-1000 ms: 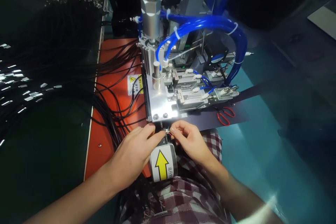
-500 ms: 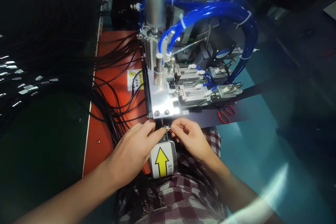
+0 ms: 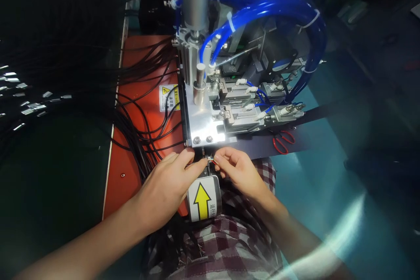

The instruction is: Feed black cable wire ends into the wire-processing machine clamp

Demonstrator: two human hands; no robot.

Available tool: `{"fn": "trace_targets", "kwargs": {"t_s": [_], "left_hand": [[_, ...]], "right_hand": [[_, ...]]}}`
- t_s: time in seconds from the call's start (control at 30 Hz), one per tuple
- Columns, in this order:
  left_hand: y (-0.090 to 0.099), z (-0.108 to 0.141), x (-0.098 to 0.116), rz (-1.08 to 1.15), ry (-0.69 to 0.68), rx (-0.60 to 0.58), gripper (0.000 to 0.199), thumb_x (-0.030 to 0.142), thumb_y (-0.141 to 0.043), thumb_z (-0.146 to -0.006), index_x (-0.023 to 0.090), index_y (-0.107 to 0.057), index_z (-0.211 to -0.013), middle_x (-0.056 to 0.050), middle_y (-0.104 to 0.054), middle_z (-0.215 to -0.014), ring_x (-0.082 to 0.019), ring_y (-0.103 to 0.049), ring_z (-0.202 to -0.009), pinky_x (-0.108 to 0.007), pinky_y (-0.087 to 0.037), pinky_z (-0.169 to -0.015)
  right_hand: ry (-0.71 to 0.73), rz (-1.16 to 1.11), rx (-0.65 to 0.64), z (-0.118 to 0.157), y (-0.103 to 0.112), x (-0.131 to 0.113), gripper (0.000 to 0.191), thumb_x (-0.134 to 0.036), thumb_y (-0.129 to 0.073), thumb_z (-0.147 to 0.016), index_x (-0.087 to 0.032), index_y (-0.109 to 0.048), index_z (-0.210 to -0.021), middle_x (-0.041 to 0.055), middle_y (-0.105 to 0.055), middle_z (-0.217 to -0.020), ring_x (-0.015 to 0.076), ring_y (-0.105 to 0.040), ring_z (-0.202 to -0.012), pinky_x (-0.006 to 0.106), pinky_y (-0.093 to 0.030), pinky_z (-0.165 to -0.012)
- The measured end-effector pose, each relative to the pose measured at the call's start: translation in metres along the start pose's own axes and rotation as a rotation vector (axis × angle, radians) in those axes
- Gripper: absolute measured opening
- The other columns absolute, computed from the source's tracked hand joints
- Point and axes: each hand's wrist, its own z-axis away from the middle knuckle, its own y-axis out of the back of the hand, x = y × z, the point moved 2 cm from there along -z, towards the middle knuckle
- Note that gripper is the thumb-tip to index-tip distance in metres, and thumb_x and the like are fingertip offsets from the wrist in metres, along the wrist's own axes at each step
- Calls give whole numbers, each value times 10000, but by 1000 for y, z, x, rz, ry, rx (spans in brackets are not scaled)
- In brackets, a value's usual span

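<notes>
Just under the front edge of the machine's metal plate [image 3: 206, 124], my two hands meet almost fingertip to fingertip. My right hand [image 3: 239, 170] pinches thin wires [image 3: 215, 162], one of them red, between thumb and forefinger. From the other side, my left hand [image 3: 172, 179] is closed, its thumb reaching to a small pale piece [image 3: 210, 159] at the wires' end. What lies beneath the left fingers is hidden. Directly below is a rounded cover [image 3: 203, 199] bearing a yellow arrow.
Black cables [image 3: 134, 140] run in a bundle over the red tabletop [image 3: 120, 192] on the left. Blue air hoses [image 3: 278, 6] arch above the metal cylinders [image 3: 243, 116]. Red-handled scissors [image 3: 284, 142] lie to the right. A checked garment [image 3: 229, 249] covers my lap.
Both hands keep nearly the same place and the same grip. The view has shifted slightly, so the hoses and the upper machine appear a little farther right.
</notes>
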Motion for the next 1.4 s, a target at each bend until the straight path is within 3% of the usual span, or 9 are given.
{"fn": "trace_targets", "kwargs": {"t_s": [0.53,0.73,0.9,1.1,1.4], "left_hand": [[-1,1,0,-36,-28,24,320,77,-421,-869,135,-567,-1148,-66,-500,-855,-195,-478,-688,-310,-449,-602],[2,-1,4,-136,-81,66,311,82,-386,-884,108,-579,-1127,-69,-517,-815,-193,-466,-647,-310,-431,-574],[4,-4,9,-256,-112,107,296,65,-379,-869,98,-622,-1036,-81,-557,-779,-209,-461,-605,-330,-416,-545],[0,-3,2,-75,-78,137,273,71,-396,-876,120,-610,-1038,-91,-606,-885,-208,-527,-709,-321,-449,-626],[0,-1,6,-150,-86,23,274,61,-413,-860,105,-587,-1066,-104,-596,-903,-218,-517,-701,-353,-459,-633]], "right_hand": [[35,72,24,1,-1,-4,194,-329,-564,-818,-166,-534,-718,-32,-525,-597,94,-439,-494,232,-354,-490],[-13,78,70,4,-5,-5,204,-331,-543,-816,-174,-498,-694,-31,-506,-603,97,-422,-506,235,-338,-486],[51,231,165,5,-5,-4,177,-309,-516,-835,-182,-512,-712,-26,-516,-637,108,-440,-551,244,-344,-522],[-89,30,23,1,-4,-3,266,-404,-578,-780,-173,-505,-671,-44,-499,-565,85,-390,-464,229,-287,-456],[-37,23,39,2,-2,-1,268,-415,-578,-797,-168,-530,-705,-33,-532,-596,87,-409,-465,232,-301,-458]]}}
